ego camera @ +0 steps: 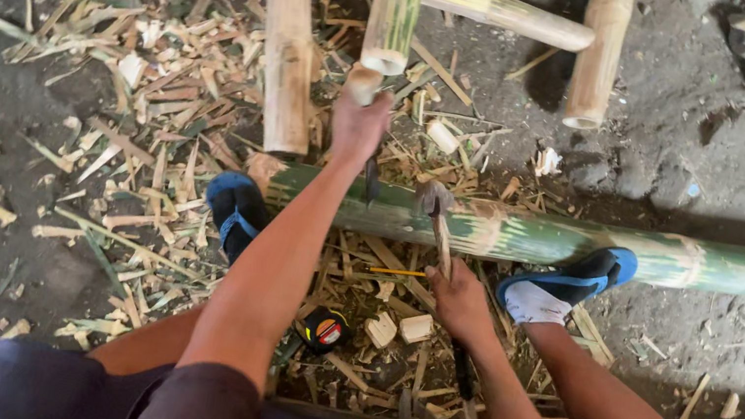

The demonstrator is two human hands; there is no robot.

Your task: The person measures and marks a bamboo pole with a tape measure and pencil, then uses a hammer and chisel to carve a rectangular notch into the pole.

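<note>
Floor: dark packed dirt (2, 281), strewn with pale bamboo chips (151, 95) and splinters.
Pole: green bamboo pole (586, 245) lay crosswise on the floor, pinned under two blue sandals.
Left hand: left hand (358, 127) gripped a chisel (370, 177), fingers clamped, tip on the pole.
Right hand: right hand (459, 303) held a hammer (437, 212), fingers clamped on its handle, head just beside the chisel.
Nearby: tape measure (325, 330) between the legs; cut bamboo pieces (288, 37) beyond.
Hidden: chisel blade small and dark, hard to make out; pole cut off at right edge.
</note>
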